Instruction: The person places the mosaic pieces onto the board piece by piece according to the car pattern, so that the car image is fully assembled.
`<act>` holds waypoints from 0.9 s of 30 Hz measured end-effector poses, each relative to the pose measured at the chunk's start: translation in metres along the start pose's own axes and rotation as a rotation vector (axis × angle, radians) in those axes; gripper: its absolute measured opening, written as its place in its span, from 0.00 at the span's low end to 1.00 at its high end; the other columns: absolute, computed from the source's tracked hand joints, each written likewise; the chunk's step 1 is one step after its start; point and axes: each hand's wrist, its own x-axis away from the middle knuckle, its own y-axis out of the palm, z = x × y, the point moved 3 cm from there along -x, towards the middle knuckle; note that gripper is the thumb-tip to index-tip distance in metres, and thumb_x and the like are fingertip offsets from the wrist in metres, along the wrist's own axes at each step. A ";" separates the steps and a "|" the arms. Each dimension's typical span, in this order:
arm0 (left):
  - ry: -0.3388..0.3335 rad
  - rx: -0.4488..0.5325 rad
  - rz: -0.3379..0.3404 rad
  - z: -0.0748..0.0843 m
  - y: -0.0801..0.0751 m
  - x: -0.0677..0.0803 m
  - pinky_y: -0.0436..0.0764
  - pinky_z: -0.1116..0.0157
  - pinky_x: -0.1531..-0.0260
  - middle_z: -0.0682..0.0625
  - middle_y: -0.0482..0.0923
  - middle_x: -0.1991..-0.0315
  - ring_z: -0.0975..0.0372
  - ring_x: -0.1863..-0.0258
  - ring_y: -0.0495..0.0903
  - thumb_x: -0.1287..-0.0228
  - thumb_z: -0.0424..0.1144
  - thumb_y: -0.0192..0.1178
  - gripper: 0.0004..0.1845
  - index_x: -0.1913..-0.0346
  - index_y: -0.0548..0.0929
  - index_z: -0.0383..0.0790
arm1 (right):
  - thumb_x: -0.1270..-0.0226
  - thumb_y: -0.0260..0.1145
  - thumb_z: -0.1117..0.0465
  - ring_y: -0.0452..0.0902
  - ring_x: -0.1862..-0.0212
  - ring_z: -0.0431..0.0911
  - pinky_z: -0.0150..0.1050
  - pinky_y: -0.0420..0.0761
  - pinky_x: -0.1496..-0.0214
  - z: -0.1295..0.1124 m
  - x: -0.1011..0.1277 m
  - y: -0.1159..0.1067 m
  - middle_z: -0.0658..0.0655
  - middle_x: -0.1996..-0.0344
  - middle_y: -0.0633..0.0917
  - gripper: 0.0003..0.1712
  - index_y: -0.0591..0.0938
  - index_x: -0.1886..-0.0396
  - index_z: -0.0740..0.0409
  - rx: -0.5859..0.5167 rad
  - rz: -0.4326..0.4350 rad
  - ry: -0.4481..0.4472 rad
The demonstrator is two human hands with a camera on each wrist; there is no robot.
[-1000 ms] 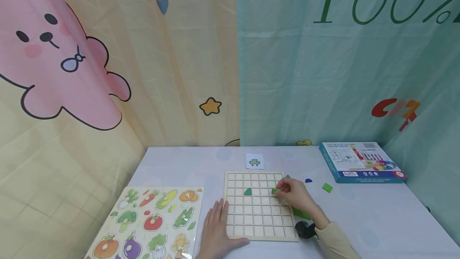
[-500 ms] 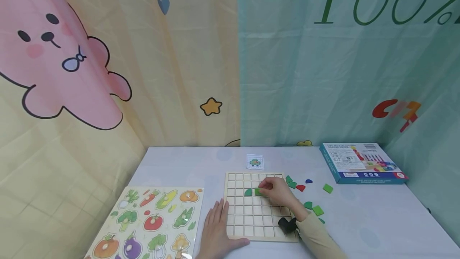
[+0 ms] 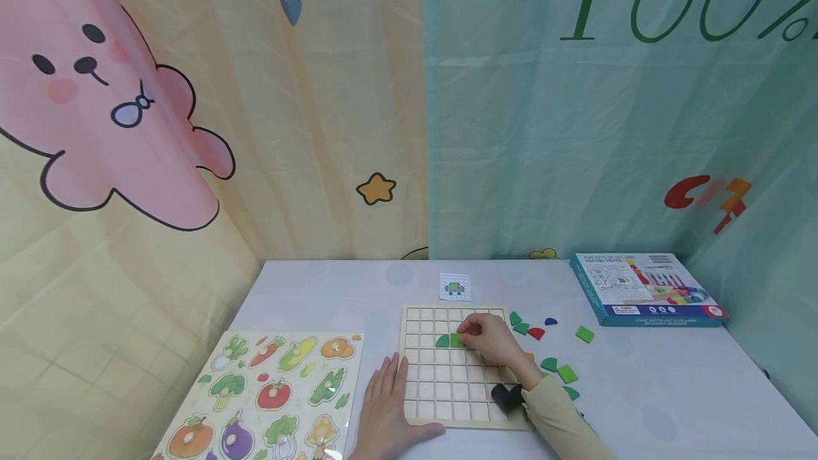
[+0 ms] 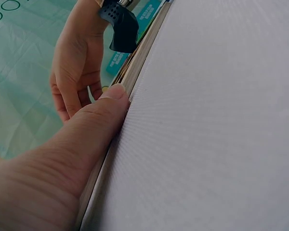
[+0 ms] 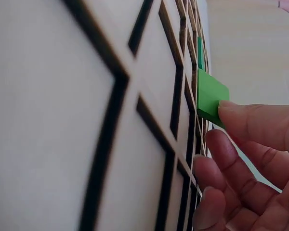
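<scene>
A wooden grid board (image 3: pixel 447 392) lies at the front middle of the table. My left hand (image 3: pixel 390 410) rests along its left side with straight fingers, the thumb against the front edge. Between right thumb and fingers, my right hand (image 3: pixel 491 341) pinches a light green square tile (image 5: pixel 211 96). In the right wrist view that tile stands tilted, one edge right at the grid's surface. Just left of it, a dark green quarter-circle tile (image 3: pixel 442 341) sits in a cell. Behind the board lies a small picture card (image 3: pixel 454 287) with a coloured figure on a grid.
Loose tiles lie right of the board, among them a red piece (image 3: pixel 536 333), a blue half-circle (image 3: pixel 551 321) and a green square (image 3: pixel 584 334). A flat box (image 3: pixel 648 289) sits at the back right. A vegetable puzzle sheet (image 3: pixel 262 396) lies at the left.
My right hand has carried the green square tile leftward over the board, from its right columns to beside the quarter-circle. Loose tiles on the right have come into view. The left hand stays put.
</scene>
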 end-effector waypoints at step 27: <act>-0.007 -0.015 -0.022 -0.001 0.001 -0.001 0.48 0.50 0.32 0.41 0.50 0.27 0.48 0.28 0.46 0.67 0.82 0.55 0.69 0.27 0.55 0.35 | 0.44 0.71 0.64 0.71 0.71 0.42 0.37 0.75 0.67 0.006 -0.001 -0.001 0.46 0.75 0.78 0.02 0.86 0.71 0.53 0.039 -0.030 0.023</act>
